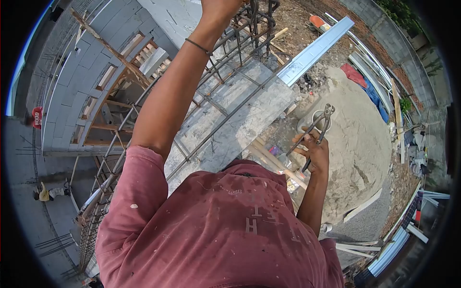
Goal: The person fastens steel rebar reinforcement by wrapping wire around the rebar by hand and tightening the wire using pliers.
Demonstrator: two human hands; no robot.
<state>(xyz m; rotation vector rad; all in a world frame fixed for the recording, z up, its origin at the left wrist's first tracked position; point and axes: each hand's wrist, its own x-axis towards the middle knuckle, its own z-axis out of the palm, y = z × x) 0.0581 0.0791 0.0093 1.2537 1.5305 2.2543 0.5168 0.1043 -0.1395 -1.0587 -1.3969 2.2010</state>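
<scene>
My right hand [318,152] is closed around the handles of dark metal pincers [328,111], whose jaws point up and away from me. Behind the pincers, far below, stands a pale bucket [317,116]. My left arm reaches forward to the top edge, where only part of my left hand [222,6] shows, beside the upright end of a rebar cage [254,21]; its fingers are cut off by the frame. Long steel bars [225,118] with cross ties run diagonally above a grey concrete surface [269,103] in front of my body.
A large sand heap [370,149] lies below on the right. A light-blue metal channel [314,50] juts out past the concrete. Left are a grey block wall [72,91] with wooden framing, more rebar [98,225], and a person [45,194] far below. Another person's red cap [37,117] shows at left.
</scene>
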